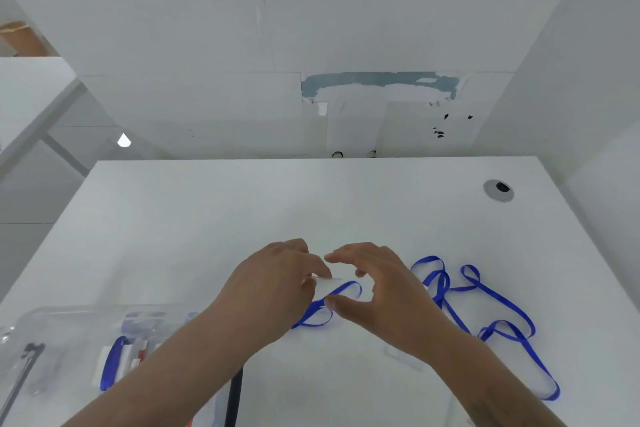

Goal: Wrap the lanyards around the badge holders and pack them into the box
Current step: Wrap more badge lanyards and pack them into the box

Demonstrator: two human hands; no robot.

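Now mid-wrap, by my reading: the left hand [273,274] pinches a small clear badge holder [327,282] by its near edge, just above the desk [207,211], fingers curled round it. The right hand [375,284] hovers beside it, thumb and fingers part-curled and apart; whether its grip has the ribbon I cannot tell. The blue lanyard [495,298] loops once about the holder and trails right across the desk in loose coils. To wrap well, keep the holder flat and steady in the left grip, draw the ribbon taut with the right, lay turns side by side, and feed the slack in slowly so the coils don't knot. Count: one holder in hand, one loose lanyard. The clear box [69,322] at lower left holds at least one wrapped blue bundle [112,364]; the rest is too blurred to count.
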